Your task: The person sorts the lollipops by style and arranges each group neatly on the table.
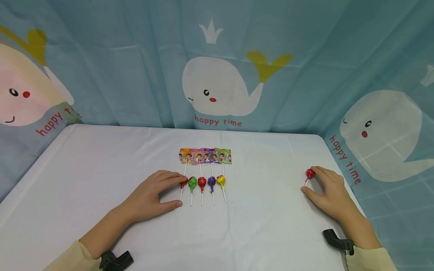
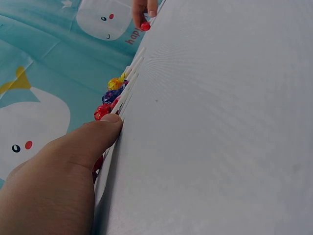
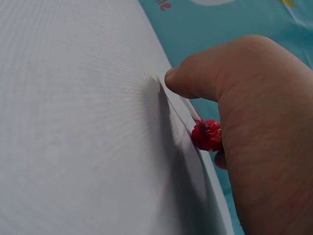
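Note:
My left hand rests on the table at the left end of a row of round wrapped lollipops. Its fingertips touch the red lollipop there, and the thumb lies apart, near the stick's lower end. Beside that one are a green lollipop, another red lollipop, a purple lollipop and a yellow lollipop. Far to the right, my right hand has its fingertips at a lone red lollipop. In the right wrist view, a gap separates the thumb from this lollipop's head.
Behind the row lie several flat lollipops in printed wrappers, side by side, sticks toward me. A white cloth covers the table. A blue curtain with whale prints hangs along the back and sides.

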A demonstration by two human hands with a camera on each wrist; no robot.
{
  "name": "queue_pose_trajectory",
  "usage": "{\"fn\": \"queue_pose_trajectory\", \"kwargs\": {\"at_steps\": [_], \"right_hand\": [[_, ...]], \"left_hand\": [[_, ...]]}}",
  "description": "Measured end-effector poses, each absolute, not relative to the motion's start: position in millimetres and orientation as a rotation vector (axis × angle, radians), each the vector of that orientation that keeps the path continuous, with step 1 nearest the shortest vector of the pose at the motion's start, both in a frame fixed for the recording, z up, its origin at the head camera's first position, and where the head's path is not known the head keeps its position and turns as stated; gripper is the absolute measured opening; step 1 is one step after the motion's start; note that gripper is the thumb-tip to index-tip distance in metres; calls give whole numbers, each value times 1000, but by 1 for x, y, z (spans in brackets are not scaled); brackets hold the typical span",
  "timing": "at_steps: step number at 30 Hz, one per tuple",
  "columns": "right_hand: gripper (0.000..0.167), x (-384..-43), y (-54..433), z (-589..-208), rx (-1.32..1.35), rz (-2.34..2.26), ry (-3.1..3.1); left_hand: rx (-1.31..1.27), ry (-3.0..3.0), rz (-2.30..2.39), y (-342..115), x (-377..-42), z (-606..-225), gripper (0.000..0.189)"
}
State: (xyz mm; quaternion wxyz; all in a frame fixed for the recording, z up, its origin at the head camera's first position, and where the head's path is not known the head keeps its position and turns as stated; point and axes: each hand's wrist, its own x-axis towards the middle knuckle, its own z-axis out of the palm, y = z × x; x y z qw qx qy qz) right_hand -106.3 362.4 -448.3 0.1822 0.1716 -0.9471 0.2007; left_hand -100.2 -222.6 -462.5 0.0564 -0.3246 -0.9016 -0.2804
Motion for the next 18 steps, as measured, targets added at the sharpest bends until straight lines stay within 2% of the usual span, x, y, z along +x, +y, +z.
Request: {"fn": "queue_pose_trajectory", "kwargs": {"at_steps": [18], "right_hand": [[73, -116, 355, -448, 525, 642, -2631]], "left_hand": [[-984, -2722, -842, -222, -102, -464, 70]]}}
